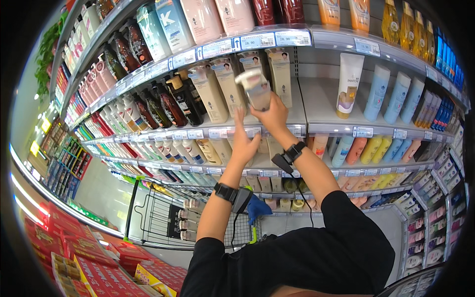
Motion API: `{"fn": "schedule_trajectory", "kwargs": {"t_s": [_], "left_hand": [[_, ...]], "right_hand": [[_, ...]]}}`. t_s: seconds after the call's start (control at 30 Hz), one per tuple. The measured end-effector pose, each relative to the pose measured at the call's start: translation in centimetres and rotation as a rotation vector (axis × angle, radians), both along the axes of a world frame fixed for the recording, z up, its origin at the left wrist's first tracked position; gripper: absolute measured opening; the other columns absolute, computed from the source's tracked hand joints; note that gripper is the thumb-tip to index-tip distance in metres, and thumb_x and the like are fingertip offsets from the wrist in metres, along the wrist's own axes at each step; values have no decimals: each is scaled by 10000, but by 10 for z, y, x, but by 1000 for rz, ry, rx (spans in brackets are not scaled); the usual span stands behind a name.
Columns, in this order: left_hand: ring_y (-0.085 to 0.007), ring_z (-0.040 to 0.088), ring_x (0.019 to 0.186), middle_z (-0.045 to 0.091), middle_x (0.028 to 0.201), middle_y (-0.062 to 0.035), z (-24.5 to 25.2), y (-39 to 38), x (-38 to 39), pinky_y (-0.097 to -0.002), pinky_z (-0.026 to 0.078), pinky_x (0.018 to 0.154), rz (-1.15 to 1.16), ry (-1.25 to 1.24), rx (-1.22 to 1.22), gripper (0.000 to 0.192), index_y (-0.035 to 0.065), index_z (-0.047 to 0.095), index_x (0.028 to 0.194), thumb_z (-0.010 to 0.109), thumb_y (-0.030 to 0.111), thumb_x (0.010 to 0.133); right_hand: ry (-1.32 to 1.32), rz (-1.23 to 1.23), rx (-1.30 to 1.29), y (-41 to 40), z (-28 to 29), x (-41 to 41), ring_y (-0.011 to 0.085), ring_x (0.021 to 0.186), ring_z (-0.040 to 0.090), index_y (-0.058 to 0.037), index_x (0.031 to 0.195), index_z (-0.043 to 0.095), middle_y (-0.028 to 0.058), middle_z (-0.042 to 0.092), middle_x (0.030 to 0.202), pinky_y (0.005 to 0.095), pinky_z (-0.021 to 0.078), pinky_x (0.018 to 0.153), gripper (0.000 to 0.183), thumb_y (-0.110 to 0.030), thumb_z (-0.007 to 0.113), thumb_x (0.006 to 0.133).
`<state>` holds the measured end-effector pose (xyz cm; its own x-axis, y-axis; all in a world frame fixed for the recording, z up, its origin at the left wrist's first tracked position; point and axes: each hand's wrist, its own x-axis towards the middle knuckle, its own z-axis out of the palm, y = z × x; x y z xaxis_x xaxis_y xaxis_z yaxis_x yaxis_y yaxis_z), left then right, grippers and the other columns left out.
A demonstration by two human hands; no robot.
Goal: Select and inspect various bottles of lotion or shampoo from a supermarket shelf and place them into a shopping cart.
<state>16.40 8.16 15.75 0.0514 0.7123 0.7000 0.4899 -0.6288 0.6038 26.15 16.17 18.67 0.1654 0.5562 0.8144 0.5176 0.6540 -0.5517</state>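
My right hand [274,115] grips a beige pump bottle [258,95] in clear packaging, held up in front of the shelf. The bottle's top is blurred and tilts to the left. Beside it my left hand [245,143] is raised, its fingers apart with nothing in them. Behind both hands, several matching beige boxed bottles [213,97] stand upright on the shelf board [319,100]. A black pump bottle [181,98] is to their left. To the right stands a white and gold Pantene tube [349,86].
A wire shopping cart [156,219] is at the lower left, carrying several packaged bottles [188,224]. A blue cloth or bag [258,209] hangs at its side. Stacked red boxes [100,274] fill the lower left corner. Price-label rails [256,41] edge the shelves. A cable [306,200] runs from my right wrist.
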Motion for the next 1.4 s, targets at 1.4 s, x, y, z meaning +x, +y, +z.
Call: {"fn": "schedule_trajectory", "kwargs": {"t_s": [1.4], "left_hand": [[-332,553,900,558,1004,-195,-440,-211,-408,-405,437,778,972,-445,-1038,562,40,462,1107,697,218,629]], "right_hand": [[-746,823,-1093,-189,-474,-436,356,948,533,-53,1086,512,168,554,1030,412,449,774,496,-73,658,612]]}}
